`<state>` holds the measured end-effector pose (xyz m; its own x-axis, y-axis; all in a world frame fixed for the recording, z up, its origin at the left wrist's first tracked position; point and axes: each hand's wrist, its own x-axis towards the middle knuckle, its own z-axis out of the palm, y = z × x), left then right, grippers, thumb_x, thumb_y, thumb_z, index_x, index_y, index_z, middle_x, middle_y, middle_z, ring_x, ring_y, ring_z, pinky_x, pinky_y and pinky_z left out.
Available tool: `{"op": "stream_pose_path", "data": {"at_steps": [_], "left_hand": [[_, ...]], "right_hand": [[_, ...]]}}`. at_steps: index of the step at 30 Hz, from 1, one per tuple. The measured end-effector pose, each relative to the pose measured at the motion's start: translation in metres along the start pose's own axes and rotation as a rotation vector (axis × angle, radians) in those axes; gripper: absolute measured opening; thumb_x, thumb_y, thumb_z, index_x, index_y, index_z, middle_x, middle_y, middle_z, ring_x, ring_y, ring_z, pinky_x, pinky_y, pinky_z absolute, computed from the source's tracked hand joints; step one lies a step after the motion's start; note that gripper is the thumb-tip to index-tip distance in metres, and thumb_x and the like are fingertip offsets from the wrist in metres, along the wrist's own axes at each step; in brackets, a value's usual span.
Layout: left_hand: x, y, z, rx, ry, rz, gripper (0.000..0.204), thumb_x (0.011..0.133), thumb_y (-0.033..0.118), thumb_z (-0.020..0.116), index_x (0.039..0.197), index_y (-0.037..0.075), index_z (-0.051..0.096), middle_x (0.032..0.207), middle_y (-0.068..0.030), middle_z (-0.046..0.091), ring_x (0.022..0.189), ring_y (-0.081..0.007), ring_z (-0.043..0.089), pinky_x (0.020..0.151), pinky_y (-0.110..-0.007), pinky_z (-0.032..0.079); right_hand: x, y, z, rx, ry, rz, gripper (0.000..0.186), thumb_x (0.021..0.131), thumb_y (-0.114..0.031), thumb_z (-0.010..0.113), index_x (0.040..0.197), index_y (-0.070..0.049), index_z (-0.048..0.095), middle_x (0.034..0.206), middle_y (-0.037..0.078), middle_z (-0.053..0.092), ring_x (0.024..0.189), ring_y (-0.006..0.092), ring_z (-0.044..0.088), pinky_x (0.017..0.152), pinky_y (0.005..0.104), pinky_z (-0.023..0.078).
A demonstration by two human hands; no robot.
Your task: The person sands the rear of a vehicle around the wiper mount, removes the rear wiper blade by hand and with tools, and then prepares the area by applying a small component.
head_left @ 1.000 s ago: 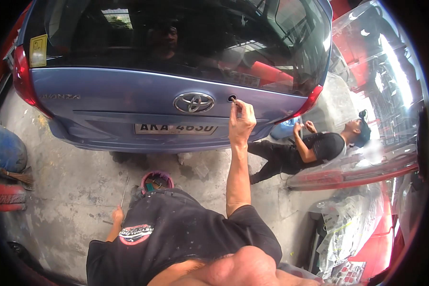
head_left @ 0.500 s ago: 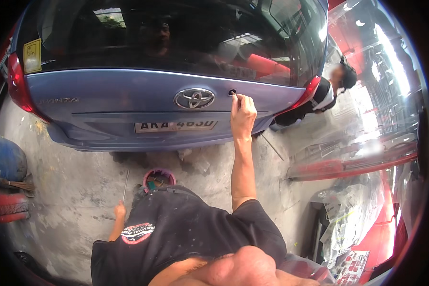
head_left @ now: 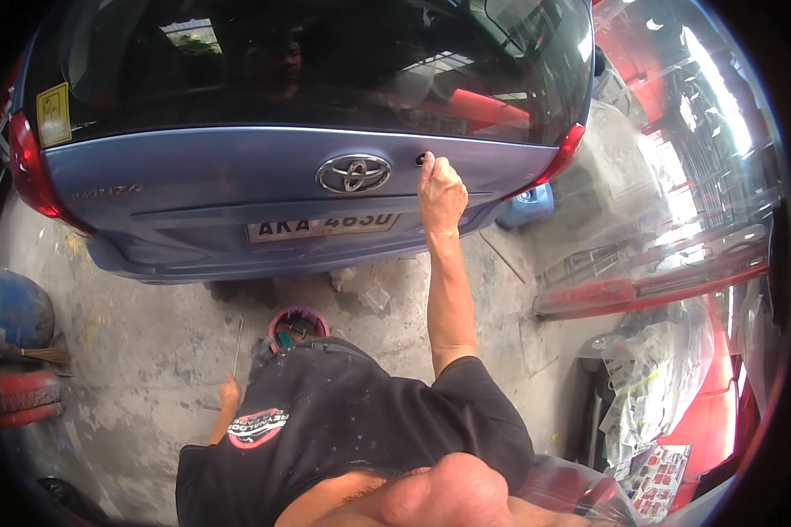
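The right hand (head_left: 443, 193) is raised to the blue car tailgate (head_left: 228, 162), fingers pinched together at a small dark round hole (head_left: 421, 160) right of the chrome emblem (head_left: 353, 175). Whatever sits between those fingertips is hidden or too small to make out. Down at my left side, my left hand (head_left: 228, 390) is closed around the lower end of a thin metal rod (head_left: 238, 347), which points away toward the car. My black shirt hides part of that forearm.
A pink-rimmed bucket (head_left: 279, 329) with things inside stands on the concrete floor before me. At left are a blue drum (head_left: 10, 303), a broom (head_left: 48, 354) and a red object (head_left: 22, 395). A blue container (head_left: 529, 205) and plastic-covered items (head_left: 659, 378) lie to the right.
My right hand stays at the hole, its fingers now covering more of it. The person beside the car's right side is gone from there, and a blue container shows. The view shifts slightly.
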<state>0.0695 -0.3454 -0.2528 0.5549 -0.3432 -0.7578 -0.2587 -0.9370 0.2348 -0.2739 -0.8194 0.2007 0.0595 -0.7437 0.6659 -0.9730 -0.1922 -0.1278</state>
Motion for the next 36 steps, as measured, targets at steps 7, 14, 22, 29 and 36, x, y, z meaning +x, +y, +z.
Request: {"op": "stream_pose_path", "data": {"at_steps": [7,14,22,29,36], "left_hand": [[-0.004,0.011,-0.003,0.021,0.021,-0.016,0.084,0.099,0.059,0.024,0.11,-0.013,0.065,0.115,-0.0367,0.061,0.117,-0.0482,0.056,0.103,-0.05,0.041],[0.002,0.009,0.0,0.016,0.029,-0.036,0.08,0.1,0.057,0.028,0.114,-0.013,0.063,0.12,-0.0364,0.059,0.121,-0.0485,0.052,0.104,-0.05,0.038],[0.023,-0.008,0.01,0.09,-0.002,0.08,0.078,0.101,0.055,0.025,0.111,-0.01,0.066,0.119,-0.0361,0.059,0.119,-0.0499,0.052,0.104,-0.051,0.038],[0.023,-0.018,0.009,0.173,-0.034,0.179,0.076,0.101,0.056,0.022,0.112,-0.003,0.068,0.116,-0.0344,0.061,0.117,-0.0498,0.054,0.101,-0.053,0.04],[0.01,-0.018,0.003,0.186,-0.012,0.176,0.076,0.101,0.056,0.022,0.112,-0.004,0.068,0.116,-0.0344,0.061,0.117,-0.0497,0.054,0.101,-0.053,0.04]], "right_hand": [[-0.003,-0.001,-0.019,0.096,-0.122,-0.008,0.03,0.1,-0.03,0.052,0.083,-0.005,0.053,0.077,0.019,0.066,0.065,0.0432,0.064,0.058,0.0499,0.052],[0.002,0.021,-0.017,0.163,-0.242,-0.111,0.034,0.1,-0.032,0.051,0.086,-0.002,0.056,0.075,0.021,0.064,0.068,0.0439,0.064,0.059,0.0515,0.05],[-0.011,0.004,-0.038,0.181,-0.15,-0.107,0.024,0.096,-0.027,0.059,0.101,-0.005,0.052,0.097,0.019,0.065,0.072,0.0431,0.065,0.059,0.0511,0.051],[0.002,0.007,-0.022,0.042,-0.225,-0.127,0.023,0.097,-0.028,0.058,0.096,-0.006,0.049,0.09,0.017,0.062,0.07,0.0411,0.065,0.057,0.0482,0.052],[-0.003,0.013,-0.015,0.056,-0.129,-0.123,0.03,0.097,-0.033,0.058,0.095,-0.004,0.049,0.088,0.018,0.061,0.07,0.0395,0.066,0.058,0.0486,0.053]]}}
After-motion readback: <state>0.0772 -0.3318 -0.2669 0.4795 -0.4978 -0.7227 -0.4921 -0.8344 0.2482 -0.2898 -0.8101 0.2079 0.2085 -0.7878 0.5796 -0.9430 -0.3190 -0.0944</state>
